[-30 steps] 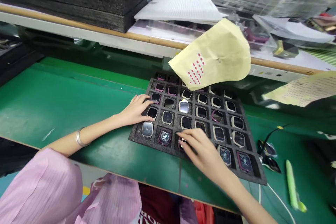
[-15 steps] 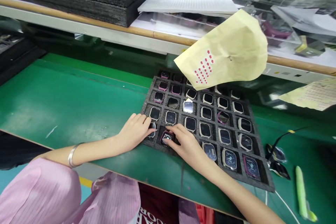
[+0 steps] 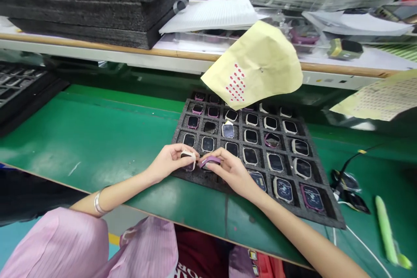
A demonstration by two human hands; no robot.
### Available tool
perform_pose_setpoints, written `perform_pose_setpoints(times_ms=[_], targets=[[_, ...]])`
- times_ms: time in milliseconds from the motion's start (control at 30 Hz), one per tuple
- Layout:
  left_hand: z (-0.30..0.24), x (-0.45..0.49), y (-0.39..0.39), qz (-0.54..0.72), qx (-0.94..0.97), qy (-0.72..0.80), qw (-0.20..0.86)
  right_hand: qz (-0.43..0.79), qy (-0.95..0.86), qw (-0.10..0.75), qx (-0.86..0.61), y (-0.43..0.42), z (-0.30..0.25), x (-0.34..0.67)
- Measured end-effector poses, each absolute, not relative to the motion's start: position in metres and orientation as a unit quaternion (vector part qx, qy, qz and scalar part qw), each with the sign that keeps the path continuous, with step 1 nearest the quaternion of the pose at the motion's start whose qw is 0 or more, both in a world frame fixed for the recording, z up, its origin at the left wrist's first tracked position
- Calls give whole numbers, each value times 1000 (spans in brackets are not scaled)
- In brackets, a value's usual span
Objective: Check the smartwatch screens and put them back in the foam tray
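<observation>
A black foam tray (image 3: 182, 117) with a grid of pockets lies on the green bench, most pockets holding small square watch bodies. My left hand (image 3: 167, 163) pinches a white-framed watch body (image 3: 189, 156) lifted just above the tray's near left corner. My right hand (image 3: 230, 169) pinches a pink-framed watch body (image 3: 210, 160) right beside it. The two pieces are almost touching between my fingertips.
A yellow sheet (image 3: 257, 65) with red stickers overhangs the tray's far side. Stacked black foam trays (image 3: 94, 0) sit on the shelf behind, and a person sits beyond it. A green pen (image 3: 386, 228) and black cables (image 3: 347, 184) lie at right.
Both hands have closed on the two nearest left watch bodies and lifted them out of their pockets. The hands came together at the tray's near left corner.
</observation>
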State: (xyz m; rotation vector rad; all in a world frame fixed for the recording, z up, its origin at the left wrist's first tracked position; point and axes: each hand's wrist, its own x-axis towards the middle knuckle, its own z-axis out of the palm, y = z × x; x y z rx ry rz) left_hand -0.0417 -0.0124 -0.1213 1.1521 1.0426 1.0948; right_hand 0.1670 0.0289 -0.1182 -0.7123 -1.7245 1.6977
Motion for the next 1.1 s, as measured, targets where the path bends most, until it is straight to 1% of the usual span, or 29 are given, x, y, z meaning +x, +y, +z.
perform_pose_setpoints(times_ms=[33, 100, 300, 400, 533, 667, 867, 1100], targets=[[-118, -39, -10, 480, 452, 434, 615, 674, -613, 307, -273, 30, -118, 167], [-113, -35, -4, 491, 401, 422, 648, 711, -561, 308, -292, 31, -119, 167], [-112, -28, 6, 480, 327, 427, 693, 737, -497, 320, -329, 29, -121, 176], [-117, -25, 4, 465, 335, 436, 694, 770, -454, 314, -320, 27, -121, 182], [-121, -25, -1, 436, 420, 470, 642, 794, -424, 314, -301, 25, -123, 182], [-123, -29, -4, 412, 489, 503, 582, 792, -433, 316, -292, 25, -125, 178], [-123, -34, -11, 379, 625, 517, 445, 778, -470, 299, -291, 23, -125, 178], [-121, -31, -22, 366, 630, 519, 447, 768, -476, 305, -302, 19, -124, 179]])
